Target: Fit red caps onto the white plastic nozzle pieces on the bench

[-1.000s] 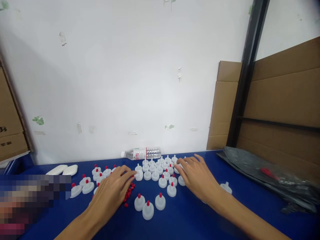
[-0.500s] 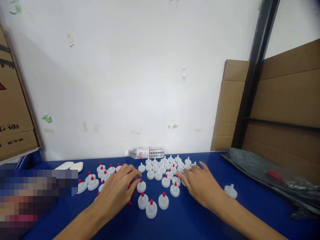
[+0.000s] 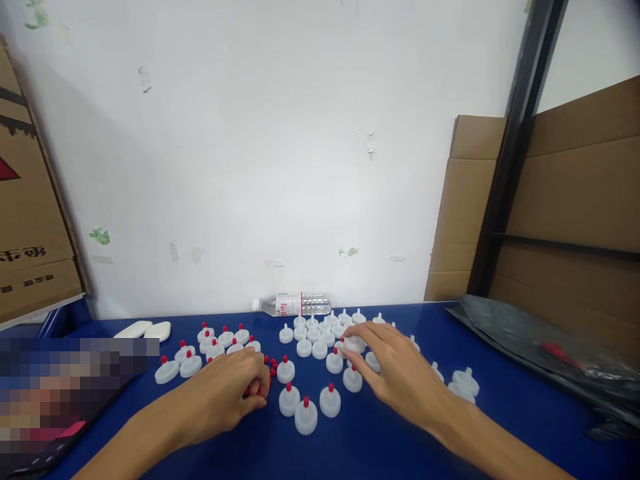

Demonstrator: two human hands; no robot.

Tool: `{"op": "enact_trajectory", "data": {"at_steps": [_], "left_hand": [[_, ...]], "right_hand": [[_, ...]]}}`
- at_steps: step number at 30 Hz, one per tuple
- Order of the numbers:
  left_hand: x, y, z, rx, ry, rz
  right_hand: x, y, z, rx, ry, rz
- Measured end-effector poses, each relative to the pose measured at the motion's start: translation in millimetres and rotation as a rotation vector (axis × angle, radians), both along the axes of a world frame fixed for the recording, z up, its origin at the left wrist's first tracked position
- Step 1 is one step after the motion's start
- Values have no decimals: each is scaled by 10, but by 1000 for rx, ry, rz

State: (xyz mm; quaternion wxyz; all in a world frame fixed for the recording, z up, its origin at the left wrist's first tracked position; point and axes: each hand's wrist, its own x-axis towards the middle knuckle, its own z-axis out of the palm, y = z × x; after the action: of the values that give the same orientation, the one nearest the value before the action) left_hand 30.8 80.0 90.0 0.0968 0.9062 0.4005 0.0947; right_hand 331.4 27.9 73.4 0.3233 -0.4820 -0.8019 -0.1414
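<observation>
My left hand [image 3: 227, 393] is low over the table, its fingers curled at a small pile of red tip caps [image 3: 273, 366]. What the fingertips hold, if anything, is hidden. My right hand [image 3: 395, 363] has its thumb and fingers around a white nozzle cap [image 3: 354, 343] at the front of a cluster of plain white nozzle caps [image 3: 320, 348]. Several white caps with red tips stand between the hands, among them a red-tipped cap [image 3: 306, 417] closest to me. More red-tipped caps [image 3: 190, 364] stand beyond my left hand.
A clear plastic bottle [image 3: 293, 305] lies against the wall. Two white rounded objects [image 3: 157, 331] lie at the left. Loose nozzle caps [image 3: 466, 380] sit right of my right arm. Dark plastic sheeting [image 3: 525, 347] and cardboard [image 3: 565, 200] are at the right, a carton [image 3: 35, 200] at the left.
My left hand has moved left and down, its fingers curling at the red tip caps, which now show. My right hand has shifted left and closed around a white nozzle cap.
</observation>
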Motion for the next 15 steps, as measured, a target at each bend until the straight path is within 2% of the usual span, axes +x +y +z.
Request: {"op": "enact_trajectory", "data": {"at_steps": [4, 8, 11, 15], "left_hand": [[61, -13, 34, 116, -123, 4], [207, -92, 43, 168, -329, 78], [326, -171, -32, 44, -487, 119], [413, -252, -161, -193, -628, 88]], "right_hand": [[-43, -51, -5, -35, -28, 194], [-90, -117, -23, -44, -87, 307], [-133, -172, -30, -32, -105, 343], [-172, -209, -38, 12, -42, 392]]}}
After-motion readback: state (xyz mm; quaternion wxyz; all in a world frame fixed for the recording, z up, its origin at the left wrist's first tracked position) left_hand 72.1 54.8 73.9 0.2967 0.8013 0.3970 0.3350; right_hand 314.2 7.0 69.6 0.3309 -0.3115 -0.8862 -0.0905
